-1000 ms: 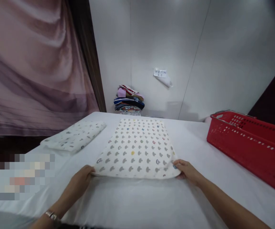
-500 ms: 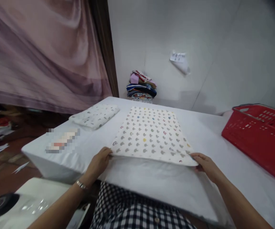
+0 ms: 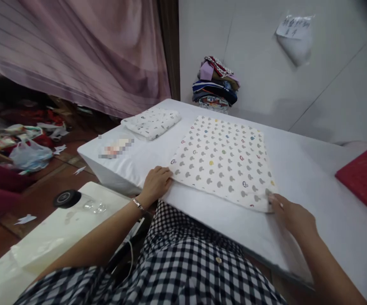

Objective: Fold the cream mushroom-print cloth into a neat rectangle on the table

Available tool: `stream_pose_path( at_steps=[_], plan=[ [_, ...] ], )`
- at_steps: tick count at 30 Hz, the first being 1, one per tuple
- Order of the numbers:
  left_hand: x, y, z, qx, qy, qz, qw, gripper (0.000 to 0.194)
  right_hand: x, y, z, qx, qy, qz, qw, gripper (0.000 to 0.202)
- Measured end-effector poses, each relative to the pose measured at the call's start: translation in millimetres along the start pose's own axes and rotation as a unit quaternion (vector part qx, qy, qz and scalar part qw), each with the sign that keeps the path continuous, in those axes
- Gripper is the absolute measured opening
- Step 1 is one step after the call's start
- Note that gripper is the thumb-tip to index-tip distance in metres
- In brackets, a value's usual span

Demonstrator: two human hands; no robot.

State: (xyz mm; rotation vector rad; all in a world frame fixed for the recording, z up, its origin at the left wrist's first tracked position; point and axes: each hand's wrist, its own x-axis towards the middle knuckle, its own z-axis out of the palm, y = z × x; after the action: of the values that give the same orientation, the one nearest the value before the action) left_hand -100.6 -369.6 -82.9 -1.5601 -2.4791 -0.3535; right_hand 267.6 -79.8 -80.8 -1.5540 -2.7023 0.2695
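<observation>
A white cloth (image 3: 221,165) printed with grey mushroom shapes and a few coloured ones lies flat on the white-covered table (image 3: 301,169). My left hand (image 3: 157,183) is closed at its near left corner, fingertips on the edge. At the near right corner, my right hand (image 3: 293,214) pinches the cloth between thumb and fingers. Farther back on the left rests a folded white cloth (image 3: 151,123) with small dark prints, touched by neither hand.
A red basket (image 3: 366,173) stands at the right. Behind the table rises a stack of folded fabrics (image 3: 217,87). A cream surface (image 3: 84,228) with a black round object (image 3: 67,198) is at my left. Pink curtain (image 3: 123,55) hangs at the back left.
The view has turned, showing more floor on the left and less of the red basket. The near edge of the mushroom cloth, slightly raised before, now lies lower on the table.
</observation>
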Motion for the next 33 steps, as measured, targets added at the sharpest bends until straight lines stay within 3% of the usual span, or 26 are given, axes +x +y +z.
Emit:
stream_pose_path(
  at_steps=[2, 3, 6, 8, 12, 19, 24, 29, 33],
  plan=[
    [2, 7, 0.1, 0.005, 0.02, 0.054, 0.998, 0.023, -12, -16, 3, -0.025, 0.044, -0.067, 0.996, 0.049],
    [4, 11, 1.4, 0.001, 0.025, 0.079, 0.997, 0.023, -17, -24, 7, -0.017, 0.063, -0.136, 0.989, 0.047],
    [14, 25, 8.1, -0.013, 0.019, 0.134, 0.991, 0.024, -23, -43, 21, 0.004, 0.112, -0.353, 0.929, 0.039],
    [22, 35, 12.8, -0.015, 0.006, 0.153, 0.988, 0.023, -21, -47, 28, -0.004, 0.135, -0.407, 0.903, 0.037],
    [36, 51, 17.2, -0.03, -0.016, 0.156, 0.987, 0.021, -19, -38, 31, -0.015, 0.138, -0.39, 0.91, 0.039],
    [56, 57, 15.1, -0.075, -0.006, 0.017, 0.997, 0.028, -15, -12, 26, 0.029, 0.14, -0.334, 0.932, 0.044],
    [57, 56, 13.0, -0.068, -0.015, 0.035, 0.997, 0.028, 0, 3, 22, 0.033, 0.122, -0.294, 0.948, 0.047],
    [53, 55, 13.6, -0.075, -0.027, 0.048, 0.996, 0.027, -2, -5, 10, 0.006, 0.108, -0.362, 0.926, 0.05],
    [53, 54, 13.1, -0.099, -0.027, 0.029, 0.994, 0.026, -15, -15, 13, 0.0, 0.123, -0.385, 0.915, 0.048]
  ],
)
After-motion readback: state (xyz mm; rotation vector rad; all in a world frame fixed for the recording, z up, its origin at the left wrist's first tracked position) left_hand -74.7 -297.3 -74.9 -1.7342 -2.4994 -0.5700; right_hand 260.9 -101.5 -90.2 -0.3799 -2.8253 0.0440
